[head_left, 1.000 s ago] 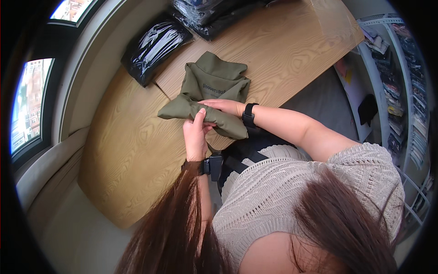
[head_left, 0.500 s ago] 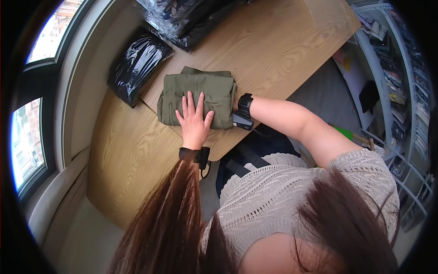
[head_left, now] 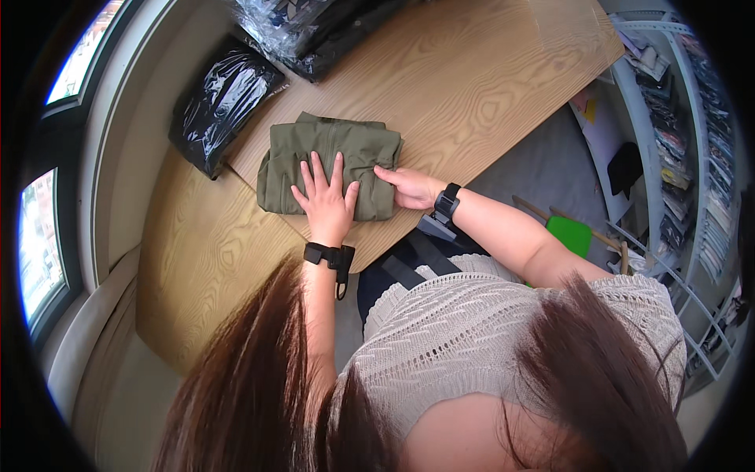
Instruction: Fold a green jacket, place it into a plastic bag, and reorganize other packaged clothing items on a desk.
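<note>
A folded olive-green garment (head_left: 318, 141) lies as a flat bundle on the wooden table, with a seam running down its top. My left hand (head_left: 327, 206) rests flat on its near part, fingers spread. At the garment's right edge is my right hand (head_left: 414, 189), its thumb on the top layer and its other fingers around the side, partly hidden. Black bands with small devices circle both wrists.
A shiny black plastic package (head_left: 224, 102) lies left of the garment on the wooden table (head_left: 472, 86). Clear and black bagged items (head_left: 303, 31) sit farther back. Right of the table stand a white metal rack (head_left: 672, 157) with packed goods and a green seat (head_left: 568, 236).
My right hand has come out from beside the garment's right edge, and its thumb now presses on top. My left hand stays spread on the cloth. The whole view has shifted slightly.
</note>
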`<state>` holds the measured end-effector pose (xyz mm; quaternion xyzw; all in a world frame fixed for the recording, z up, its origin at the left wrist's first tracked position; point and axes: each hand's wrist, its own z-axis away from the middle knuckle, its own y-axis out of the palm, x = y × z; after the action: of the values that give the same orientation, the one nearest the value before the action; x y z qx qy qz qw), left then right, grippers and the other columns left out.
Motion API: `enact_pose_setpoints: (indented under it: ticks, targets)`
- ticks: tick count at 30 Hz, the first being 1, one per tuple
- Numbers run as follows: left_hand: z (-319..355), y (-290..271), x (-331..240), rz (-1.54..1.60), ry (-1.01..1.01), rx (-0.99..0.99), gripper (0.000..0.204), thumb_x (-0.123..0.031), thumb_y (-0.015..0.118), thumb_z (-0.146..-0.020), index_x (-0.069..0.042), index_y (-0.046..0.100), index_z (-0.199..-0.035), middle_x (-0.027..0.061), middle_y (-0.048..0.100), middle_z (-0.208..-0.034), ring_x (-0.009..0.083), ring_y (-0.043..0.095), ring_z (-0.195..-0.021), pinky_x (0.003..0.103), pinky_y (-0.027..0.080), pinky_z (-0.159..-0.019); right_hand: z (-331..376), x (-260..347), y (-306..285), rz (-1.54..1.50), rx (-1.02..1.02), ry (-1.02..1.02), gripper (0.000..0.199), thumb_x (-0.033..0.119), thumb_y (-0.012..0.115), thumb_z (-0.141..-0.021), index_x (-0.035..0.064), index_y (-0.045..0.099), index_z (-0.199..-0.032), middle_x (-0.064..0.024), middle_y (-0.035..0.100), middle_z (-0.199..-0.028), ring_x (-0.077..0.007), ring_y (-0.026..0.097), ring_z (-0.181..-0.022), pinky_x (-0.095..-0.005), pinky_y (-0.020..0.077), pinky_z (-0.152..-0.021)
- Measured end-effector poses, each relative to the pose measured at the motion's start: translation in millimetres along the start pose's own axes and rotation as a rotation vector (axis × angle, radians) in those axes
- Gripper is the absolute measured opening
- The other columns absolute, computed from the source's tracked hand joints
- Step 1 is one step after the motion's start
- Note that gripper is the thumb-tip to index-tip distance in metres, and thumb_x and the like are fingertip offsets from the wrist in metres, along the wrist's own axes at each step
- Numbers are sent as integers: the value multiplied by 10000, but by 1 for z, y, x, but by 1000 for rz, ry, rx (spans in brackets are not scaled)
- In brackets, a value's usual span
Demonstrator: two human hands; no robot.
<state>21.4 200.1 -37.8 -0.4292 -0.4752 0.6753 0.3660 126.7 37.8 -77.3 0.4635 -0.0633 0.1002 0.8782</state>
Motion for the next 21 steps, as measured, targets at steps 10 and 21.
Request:
enact_pose_setpoints:
  ticks: [10,21]
  targets:
    - [-5,-30,43,-32,24,-231,469,-287,534,-891,-219,489,-1353,60,316,-1500,334,245,-1384,588,154,-1076,-5,1,-7,-26,-63,14,523,264,527,-941,47,367,-1389,-93,481,-1368,-239,469,-1243,-443,332,-1064]
    - [-31,-15,56,-73,92,-58,590,-405,479,-923,-174,331,-1446,98,264,-1518,312,210,-1404,554,152,-1104,27,23,40,1504,-875,-536,410,331,609,-847,16,562,-1106,-177,579,-1169,-288,553,-1025,-384,425,-880]
